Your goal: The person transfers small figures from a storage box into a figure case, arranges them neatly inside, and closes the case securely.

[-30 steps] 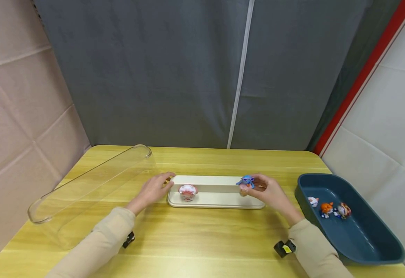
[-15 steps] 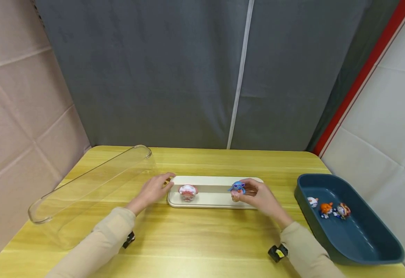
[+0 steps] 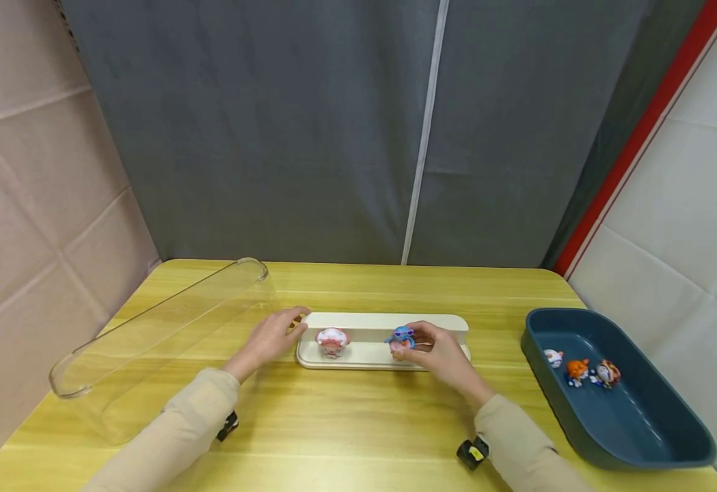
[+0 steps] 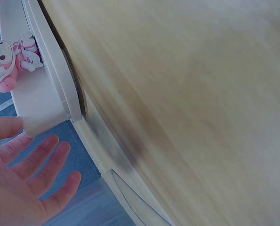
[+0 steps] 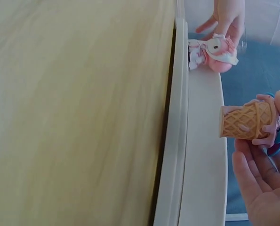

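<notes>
A cream stepped display base (image 3: 370,355) lies on the table, with a pink-and-white figurine (image 3: 333,342) standing toward its left end. My left hand (image 3: 273,337) is at that end, its thumb and index finger at the base's edge in the left wrist view and the other fingers spread loosely. My right hand (image 3: 441,352) pinches a blue figurine (image 3: 402,335) with sunglasses, set in a pink-topped waffle cone. The right wrist view shows the cone (image 5: 248,121) apart from the base's surface, its bottom toward the base.
A clear plastic cover (image 3: 161,335) lies slantwise on the left of the table. At the right stands a dark blue bin (image 3: 647,417) with several small figurines, one an orange figurine (image 3: 577,370). A grey curtain (image 3: 272,137) hangs behind the table.
My right hand has moved left along the base and slightly down with the blue figurine in its fingers. The left hand and the pink-and-white figurine have stayed in place.
</notes>
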### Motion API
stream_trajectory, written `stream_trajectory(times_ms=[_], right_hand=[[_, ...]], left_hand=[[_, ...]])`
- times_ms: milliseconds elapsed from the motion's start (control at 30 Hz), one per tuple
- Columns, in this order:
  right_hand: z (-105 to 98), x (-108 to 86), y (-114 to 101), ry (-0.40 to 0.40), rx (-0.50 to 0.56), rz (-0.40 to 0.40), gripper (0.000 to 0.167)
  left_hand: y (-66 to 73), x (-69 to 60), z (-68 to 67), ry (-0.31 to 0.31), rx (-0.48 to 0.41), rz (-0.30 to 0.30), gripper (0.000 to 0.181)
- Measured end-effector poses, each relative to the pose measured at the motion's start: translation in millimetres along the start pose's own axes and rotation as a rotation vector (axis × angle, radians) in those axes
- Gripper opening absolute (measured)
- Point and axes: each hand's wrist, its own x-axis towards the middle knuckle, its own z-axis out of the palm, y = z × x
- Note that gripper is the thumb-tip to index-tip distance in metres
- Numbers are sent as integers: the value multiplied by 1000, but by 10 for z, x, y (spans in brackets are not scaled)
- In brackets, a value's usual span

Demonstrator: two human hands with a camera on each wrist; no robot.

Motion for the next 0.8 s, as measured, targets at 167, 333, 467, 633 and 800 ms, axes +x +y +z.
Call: stream_trajectory(times_ms=[167, 333, 467, 633, 800], right_hand=[[80, 32, -2, 0, 6, 30, 40], [146, 61, 11, 28, -6, 54, 41], [207, 91, 18, 52, 5, 56, 40], [290, 133, 8, 51, 14, 61, 40], [362, 158, -32, 51, -11, 75, 40]], left_hand=[[4, -3, -2, 5, -6, 4, 29], [6, -4, -8, 9, -6, 4, 29], [12, -6, -12, 2, -13, -6, 29], [12, 2, -3, -10, -16, -14, 29], [24, -6, -5, -10, -19, -16, 30]])
